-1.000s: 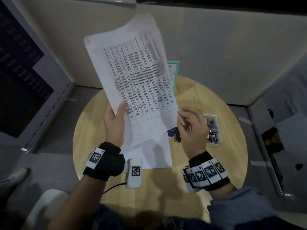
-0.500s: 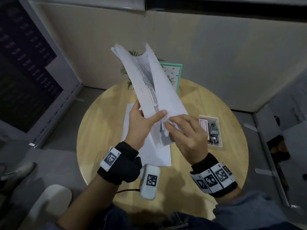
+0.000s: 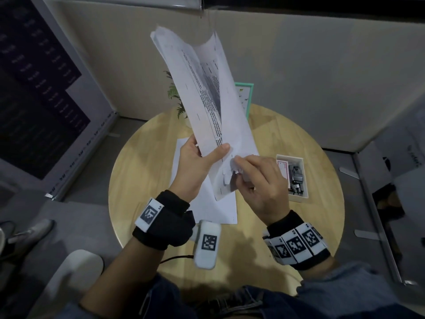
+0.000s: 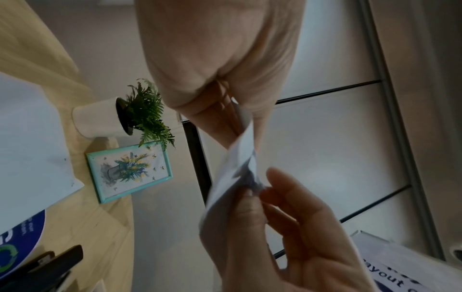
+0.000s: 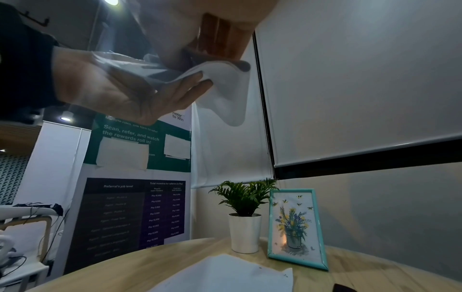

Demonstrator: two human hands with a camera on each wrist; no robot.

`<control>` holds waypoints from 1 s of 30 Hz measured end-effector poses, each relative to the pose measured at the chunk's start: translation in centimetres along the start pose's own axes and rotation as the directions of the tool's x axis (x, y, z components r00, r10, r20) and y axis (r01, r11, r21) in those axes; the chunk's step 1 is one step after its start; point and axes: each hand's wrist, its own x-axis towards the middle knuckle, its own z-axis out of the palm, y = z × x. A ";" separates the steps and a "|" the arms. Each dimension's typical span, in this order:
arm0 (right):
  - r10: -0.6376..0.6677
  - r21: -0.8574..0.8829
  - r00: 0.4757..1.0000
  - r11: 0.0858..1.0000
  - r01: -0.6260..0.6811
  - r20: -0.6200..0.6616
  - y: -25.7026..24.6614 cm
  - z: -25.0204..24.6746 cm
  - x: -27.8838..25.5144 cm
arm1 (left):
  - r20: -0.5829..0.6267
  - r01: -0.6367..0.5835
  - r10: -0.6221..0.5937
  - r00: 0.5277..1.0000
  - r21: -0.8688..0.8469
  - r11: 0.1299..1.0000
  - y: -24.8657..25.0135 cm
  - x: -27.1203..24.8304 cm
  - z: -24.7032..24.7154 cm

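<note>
A sheaf of printed white papers (image 3: 207, 102) stands upright over the round wooden table (image 3: 142, 162), bent lengthwise into a trough. My left hand (image 3: 197, 157) grips its lower left edge, thumb across the front. My right hand (image 3: 257, 180) pinches the crumpled bottom corner (image 3: 232, 166) of the sheets. In the left wrist view the papers (image 4: 235, 170) run between both hands, and the right hand (image 4: 287, 227) nips their end. In the right wrist view the left hand (image 5: 130, 92) lies under the sagging papers (image 5: 220, 87).
More white sheets (image 3: 213, 203) lie flat on the table under the hands. A small open box (image 3: 296, 178) of metal clips sits to the right. A potted plant (image 5: 245, 215) and a teal picture frame (image 5: 297, 227) stand at the far edge. Poster boards flank the table.
The papers went from flat and facing me to bent lengthwise and held edge-on. My left hand moved right toward the centre, and my right hand came onto the bottom corner.
</note>
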 end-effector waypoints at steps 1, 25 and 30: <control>0.002 -0.013 1.000 1.000 -0.002 0.001 -0.1 0.0 0.0 | -0.001 -0.004 0.004 1.000 0.009 1.000 0.1 -0.1 0.1; 0.169 0.256 0.986 0.953 -0.164 0.001 -1.2 0.6 -0.6 | -0.084 -0.147 0.164 0.983 0.182 0.972 1.0 -1.0 -2.7; 0.648 0.508 0.758 0.628 -0.590 0.080 -3.6 3.1 -0.5 | -0.298 -0.120 0.274 0.914 0.446 0.887 0.9 -2.2 -10.7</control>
